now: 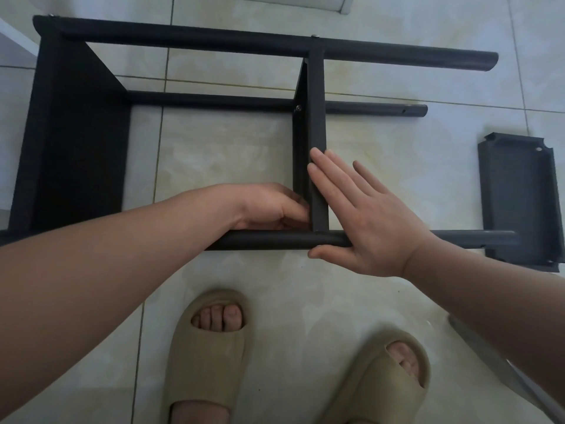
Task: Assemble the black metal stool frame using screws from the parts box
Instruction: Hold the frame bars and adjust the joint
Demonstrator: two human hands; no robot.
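While the black stool frame [214, 41] lies on its side on the tiled floor [229, 142], both bare forearms reach in from the bottom corners of the head view and meet where the flat crossbar [316, 117] joins the near leg tube [275, 240]. The left hand [269, 206] comes in palm down with the wrist bent, its fingers curled into the inner corner of that joint, thumb against the crossbar. Its fingertips are hidden behind the bar, so I cannot tell whether this grip holds anything. The right hand [363, 221] lies flat, its grip open: straight fingers run along the crossbar's right face, the palm covers the tube and the thumb tucks under it. A loose black panel [519, 194] lies on the floor to the right (the tube's end overlaps it). Two beige slippers [211, 347] stand just below.
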